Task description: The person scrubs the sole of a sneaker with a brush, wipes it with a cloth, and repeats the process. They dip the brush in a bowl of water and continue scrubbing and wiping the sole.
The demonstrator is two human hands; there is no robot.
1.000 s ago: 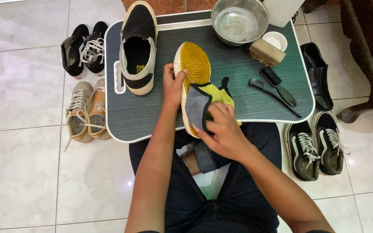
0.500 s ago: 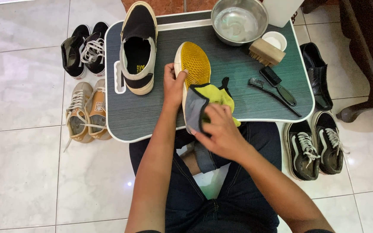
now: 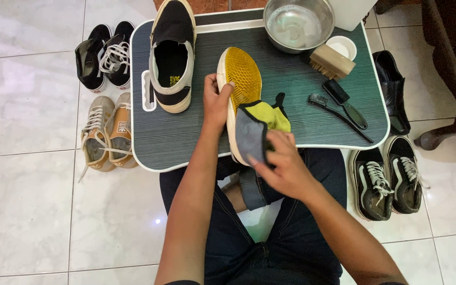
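My left hand [image 3: 216, 100] grips the edge of a shoe [image 3: 241, 79] turned sole up, its yellow tread showing, on a dark green lap table [image 3: 291, 105]. My right hand [image 3: 285, 164] presses a grey and yellow cloth [image 3: 254, 129] against the heel end of that shoe. The matching black slip-on shoe [image 3: 172, 53] lies upright to the left on the table.
A steel bowl [image 3: 297, 22], a white dish [image 3: 342, 46], a wooden brush [image 3: 331, 62] and two black brushes [image 3: 344, 108] sit on the table's right side. Pairs of shoes stand on the tiled floor: black [image 3: 103, 55] and tan [image 3: 106, 132] at left, black ones [image 3: 389, 177] at right.
My right hand with the cloth has slid down toward the heel end of the sole. The left hand keeps its hold.
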